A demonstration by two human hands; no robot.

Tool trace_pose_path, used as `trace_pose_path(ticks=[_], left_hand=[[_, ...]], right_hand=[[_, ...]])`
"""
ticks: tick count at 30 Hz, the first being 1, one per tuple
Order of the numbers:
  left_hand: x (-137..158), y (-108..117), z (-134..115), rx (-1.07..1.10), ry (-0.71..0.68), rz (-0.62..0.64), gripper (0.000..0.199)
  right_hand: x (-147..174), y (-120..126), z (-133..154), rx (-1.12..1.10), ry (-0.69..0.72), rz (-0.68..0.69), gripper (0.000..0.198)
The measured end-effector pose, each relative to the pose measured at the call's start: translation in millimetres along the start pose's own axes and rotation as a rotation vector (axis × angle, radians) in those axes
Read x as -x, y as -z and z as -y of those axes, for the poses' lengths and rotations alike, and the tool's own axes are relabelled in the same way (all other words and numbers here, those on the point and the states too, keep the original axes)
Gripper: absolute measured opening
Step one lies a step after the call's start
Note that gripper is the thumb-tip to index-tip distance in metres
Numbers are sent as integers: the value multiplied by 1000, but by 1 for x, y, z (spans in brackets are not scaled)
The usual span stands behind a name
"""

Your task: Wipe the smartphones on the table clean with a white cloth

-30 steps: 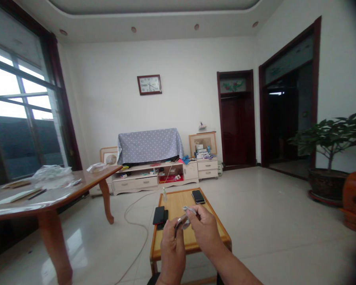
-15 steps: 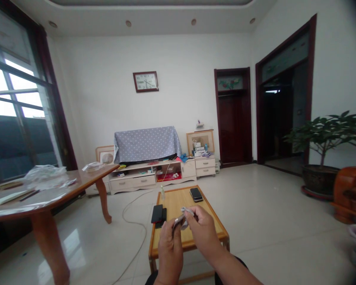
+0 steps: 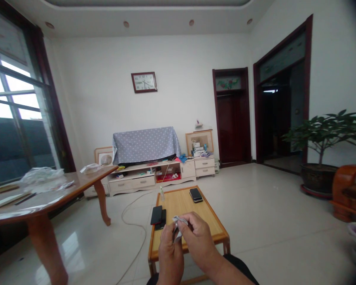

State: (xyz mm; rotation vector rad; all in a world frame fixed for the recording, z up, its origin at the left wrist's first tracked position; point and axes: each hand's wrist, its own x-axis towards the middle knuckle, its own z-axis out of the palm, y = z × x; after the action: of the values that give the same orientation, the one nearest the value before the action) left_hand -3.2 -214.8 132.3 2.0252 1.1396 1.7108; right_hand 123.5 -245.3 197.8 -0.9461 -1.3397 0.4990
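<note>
Above the near end of a low wooden table (image 3: pixel 184 198), my left hand (image 3: pixel 170 249) is closed around a phone (image 3: pixel 175 233), mostly hidden by the fingers and seen nearly edge-on. My right hand (image 3: pixel 197 235) pinches a crumpled whitish cloth (image 3: pixel 179 219) against the phone's upper end. Beyond my left hand, dark phones (image 3: pixel 157 215) lie overlapping at the table's left edge. More dark phones (image 3: pixel 196 194) rest at the far right corner. A small clear bottle (image 3: pixel 161 193) stands near the far left corner.
A larger wooden table (image 3: pixel 86 179) with plastic bags (image 3: pixel 43 178) is on the left. A cable (image 3: pixel 133 223) runs over the floor. Against the far wall stands a white cabinet (image 3: pixel 133 183). A potted plant (image 3: pixel 320 174) and wooden armchair (image 3: pixel 345 190) are at right.
My right hand has moved left and slightly down with the cloth, closer to my left hand, and now covers more of the phone. The view has shifted slightly.
</note>
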Motion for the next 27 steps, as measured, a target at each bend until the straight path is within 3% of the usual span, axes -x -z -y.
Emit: trace_pose_path(ticks=[5, 11, 15, 21, 27], left_hand=[[-1, 0, -5, 43, 53, 6, 28], [4, -4, 6, 23, 31, 17, 31], [3, -2, 7, 38, 19, 16, 30], [2, -1, 7, -95, -68, 13, 29], [3, 2, 4, -171, -167, -20, 21]], right_hand=[[-7, 6, -8, -21, -69, -112, 25], [1, 1, -1, 90, 52, -8, 18], [-2, 2, -4, 66, -15, -94, 21], [2, 1, -1, 61, 37, 3, 19], [1, 5, -11, 4, -78, -78, 29]])
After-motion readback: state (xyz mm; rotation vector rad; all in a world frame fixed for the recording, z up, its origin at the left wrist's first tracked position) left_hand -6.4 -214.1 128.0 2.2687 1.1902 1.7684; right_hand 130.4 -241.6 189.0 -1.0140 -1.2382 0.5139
